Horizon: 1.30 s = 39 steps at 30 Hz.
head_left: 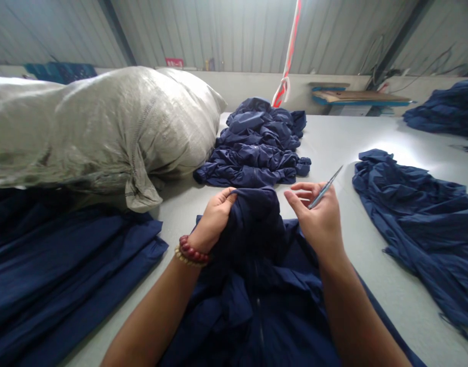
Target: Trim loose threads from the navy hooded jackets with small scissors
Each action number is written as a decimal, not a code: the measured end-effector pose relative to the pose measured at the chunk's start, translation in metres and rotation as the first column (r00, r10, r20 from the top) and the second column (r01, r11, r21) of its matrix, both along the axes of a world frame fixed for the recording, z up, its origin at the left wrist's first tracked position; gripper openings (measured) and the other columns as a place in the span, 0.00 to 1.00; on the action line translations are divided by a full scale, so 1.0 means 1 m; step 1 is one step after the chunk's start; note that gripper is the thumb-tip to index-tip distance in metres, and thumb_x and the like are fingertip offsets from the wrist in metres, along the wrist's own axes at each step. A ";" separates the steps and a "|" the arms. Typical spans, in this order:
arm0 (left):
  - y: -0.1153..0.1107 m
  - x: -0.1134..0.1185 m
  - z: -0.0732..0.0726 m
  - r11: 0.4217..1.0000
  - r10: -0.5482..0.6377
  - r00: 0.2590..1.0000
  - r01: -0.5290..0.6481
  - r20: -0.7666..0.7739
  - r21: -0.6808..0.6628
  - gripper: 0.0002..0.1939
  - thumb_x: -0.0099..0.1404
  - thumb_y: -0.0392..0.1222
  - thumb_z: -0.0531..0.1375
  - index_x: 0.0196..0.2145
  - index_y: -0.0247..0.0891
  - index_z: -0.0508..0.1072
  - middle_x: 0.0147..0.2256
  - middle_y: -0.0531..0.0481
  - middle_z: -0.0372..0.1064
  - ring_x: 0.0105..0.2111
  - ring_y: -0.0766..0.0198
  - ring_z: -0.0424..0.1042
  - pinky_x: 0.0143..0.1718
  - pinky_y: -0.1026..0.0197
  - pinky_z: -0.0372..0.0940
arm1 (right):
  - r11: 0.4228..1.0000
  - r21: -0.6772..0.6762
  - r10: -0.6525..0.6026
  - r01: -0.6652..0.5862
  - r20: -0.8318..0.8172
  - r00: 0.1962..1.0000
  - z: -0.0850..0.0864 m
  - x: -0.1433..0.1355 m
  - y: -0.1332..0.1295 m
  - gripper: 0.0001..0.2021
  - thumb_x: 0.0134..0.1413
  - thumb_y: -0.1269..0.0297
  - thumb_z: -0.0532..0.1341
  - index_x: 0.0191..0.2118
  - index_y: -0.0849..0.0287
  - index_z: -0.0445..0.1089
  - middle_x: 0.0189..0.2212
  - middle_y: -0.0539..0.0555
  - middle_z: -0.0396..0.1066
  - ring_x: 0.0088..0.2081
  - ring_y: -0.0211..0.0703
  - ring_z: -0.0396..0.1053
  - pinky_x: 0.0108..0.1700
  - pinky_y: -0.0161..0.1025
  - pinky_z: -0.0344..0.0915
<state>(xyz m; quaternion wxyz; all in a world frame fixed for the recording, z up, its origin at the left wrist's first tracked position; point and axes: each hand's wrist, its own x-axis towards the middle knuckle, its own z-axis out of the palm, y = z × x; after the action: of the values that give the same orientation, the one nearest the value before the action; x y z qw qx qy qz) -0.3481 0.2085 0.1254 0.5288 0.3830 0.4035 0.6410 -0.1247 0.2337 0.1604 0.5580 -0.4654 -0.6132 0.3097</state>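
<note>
A navy blue jacket (pixel 226 311) with a front zipper lies in front of me. My left hand (pixel 214 216), wearing beaded bracelets (pixel 193 252), pinches the edge of its raised upper part, which looks like the hood (pixel 255 214). To the right of that part, my right hand (pixel 318 214) is held above the jacket. Slim pointed thread snips (pixel 326 187) rest in its curled fingers, tip pointing up and to the right. The thumb and forefinger of this hand are apart, with no cloth between them.
Crumpled navy garments (pixel 257 142) are piled beyond the jacket. A large, full whitish woven sack (pixel 142 117) sits at the left, behind flat navy garments (pixel 66 270). More navy garments (pixel 417 214) lie at right on the pale table (pixel 329 137). A red-and-white strap (pixel 291 46) hangs at the back.
</note>
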 end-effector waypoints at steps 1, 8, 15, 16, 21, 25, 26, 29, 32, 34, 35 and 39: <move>0.002 -0.001 0.000 1.000 0.009 0.997 -0.007 0.082 -0.022 0.08 0.66 0.44 0.70 0.37 0.37 0.82 0.35 0.48 0.80 0.34 0.60 0.78 0.42 0.62 0.71 | 0.997 0.033 -0.070 0.068 0.077 0.995 0.003 -0.002 -0.007 0.23 0.57 0.49 0.73 0.37 0.50 0.57 0.38 0.52 0.76 0.35 0.44 0.76 0.36 0.41 0.72; -0.004 0.006 0.010 0.997 -0.044 0.972 0.057 0.230 -0.048 0.10 0.63 0.42 0.70 0.41 0.36 0.81 0.38 0.45 0.83 0.40 0.56 0.82 0.46 0.58 0.76 | 0.999 -0.030 -0.017 0.034 0.435 0.900 -0.017 -0.030 -0.021 0.20 0.58 0.49 0.70 0.38 0.51 0.58 0.28 0.48 0.73 0.27 0.45 0.73 0.32 0.42 0.66; -0.011 -0.003 0.019 0.998 -0.031 0.992 0.038 0.126 -0.054 0.13 0.64 0.46 0.70 0.43 0.37 0.79 0.38 0.47 0.81 0.36 0.60 0.80 0.41 0.61 0.75 | 0.967 -0.195 0.195 -0.161 0.168 0.966 -0.033 -0.011 0.015 0.20 0.53 0.58 0.70 0.39 0.51 0.56 0.36 0.52 0.77 0.33 0.48 0.78 0.34 0.43 0.74; -0.009 -0.008 0.018 0.999 0.008 0.995 -0.003 0.104 -0.047 0.13 0.65 0.46 0.70 0.43 0.37 0.78 0.38 0.48 0.80 0.34 0.62 0.79 0.39 0.62 0.74 | 0.928 -0.269 0.281 -0.256 0.061 0.958 -0.029 -0.004 0.017 0.23 0.50 0.57 0.73 0.38 0.51 0.55 0.37 0.52 0.77 0.34 0.48 0.79 0.34 0.43 0.75; -0.001 -0.029 0.012 0.965 0.259 0.914 -0.235 -0.312 0.112 0.10 0.70 0.49 0.64 0.39 0.38 0.77 0.33 0.52 0.76 0.33 0.62 0.75 0.37 0.62 0.70 | 0.692 -0.429 0.438 -0.581 -0.390 0.810 -0.009 0.019 0.017 0.31 0.44 0.58 0.80 0.36 0.51 0.54 0.36 0.49 0.77 0.35 0.44 0.79 0.38 0.42 0.79; -0.008 -0.026 0.015 0.845 0.535 0.519 -0.321 -0.667 0.428 0.09 0.75 0.43 0.58 0.43 0.39 0.78 0.39 0.50 0.78 0.42 0.58 0.76 0.48 0.59 0.68 | 0.635 -0.437 0.422 -0.637 -0.494 0.760 -0.007 0.020 0.017 0.30 0.43 0.60 0.81 0.37 0.52 0.56 0.34 0.47 0.74 0.32 0.39 0.76 0.36 0.39 0.79; -0.011 -0.023 0.017 0.828 0.560 0.461 -0.312 -0.688 0.465 0.09 0.75 0.42 0.58 0.45 0.39 0.78 0.41 0.50 0.79 0.43 0.57 0.76 0.50 0.58 0.67 | 0.648 -0.438 0.410 -0.624 -0.490 0.769 -0.009 0.020 0.018 0.30 0.43 0.60 0.81 0.37 0.52 0.57 0.33 0.46 0.73 0.32 0.39 0.75 0.36 0.39 0.79; -0.021 -0.013 0.024 0.909 0.413 0.459 -0.151 -0.787 0.389 0.09 0.74 0.43 0.60 0.46 0.41 0.79 0.42 0.50 0.80 0.43 0.57 0.78 0.48 0.58 0.68 | 0.734 -0.433 0.366 -0.524 -0.397 0.842 -0.017 0.020 0.025 0.30 0.42 0.57 0.80 0.37 0.52 0.57 0.32 0.45 0.71 0.32 0.39 0.73 0.35 0.39 0.77; -0.030 -0.004 0.023 0.966 -0.050 0.444 0.249 -0.895 0.070 0.10 0.70 0.48 0.65 0.46 0.43 0.81 0.43 0.50 0.82 0.42 0.56 0.80 0.46 0.59 0.70 | 0.825 -0.352 0.384 -0.442 -0.224 0.896 -0.024 0.021 0.031 0.28 0.47 0.54 0.78 0.35 0.52 0.55 0.29 0.44 0.68 0.30 0.38 0.69 0.32 0.36 0.70; -0.030 0.001 0.014 0.871 -0.303 0.342 0.477 -0.890 -0.113 0.13 0.70 0.50 0.65 0.50 0.45 0.81 0.48 0.49 0.82 0.46 0.53 0.80 0.49 0.57 0.71 | 0.875 -0.246 0.415 -0.418 -0.068 0.907 -0.024 0.018 0.029 0.26 0.51 0.54 0.75 0.34 0.51 0.53 0.29 0.45 0.69 0.30 0.39 0.68 0.34 0.37 0.67; -0.028 0.004 0.007 0.832 -0.360 0.304 0.533 -0.882 -0.156 0.14 0.71 0.49 0.64 0.52 0.45 0.80 0.50 0.48 0.82 0.49 0.52 0.80 0.52 0.56 0.71 | 0.898 -0.184 0.412 -0.399 0.033 0.911 -0.023 0.016 0.026 0.25 0.52 0.56 0.74 0.34 0.51 0.53 0.30 0.47 0.70 0.31 0.40 0.68 0.35 0.38 0.67; -0.011 0.021 -0.027 0.876 -0.269 0.411 0.481 -0.871 -0.044 0.19 0.74 0.37 0.54 0.58 0.41 0.76 0.54 0.43 0.79 0.54 0.50 0.77 0.60 0.50 0.69 | 0.925 -0.015 0.341 -0.380 0.471 0.813 -0.014 0.001 0.006 0.12 0.60 0.63 0.66 0.37 0.52 0.60 0.33 0.50 0.72 0.35 0.44 0.70 0.41 0.41 0.65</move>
<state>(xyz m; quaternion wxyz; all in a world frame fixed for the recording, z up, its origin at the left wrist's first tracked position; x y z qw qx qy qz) -0.3275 0.1976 0.0981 0.3444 0.7831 0.4424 0.2691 -0.1235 0.2396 0.1460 0.3438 -0.3786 -0.8177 0.2644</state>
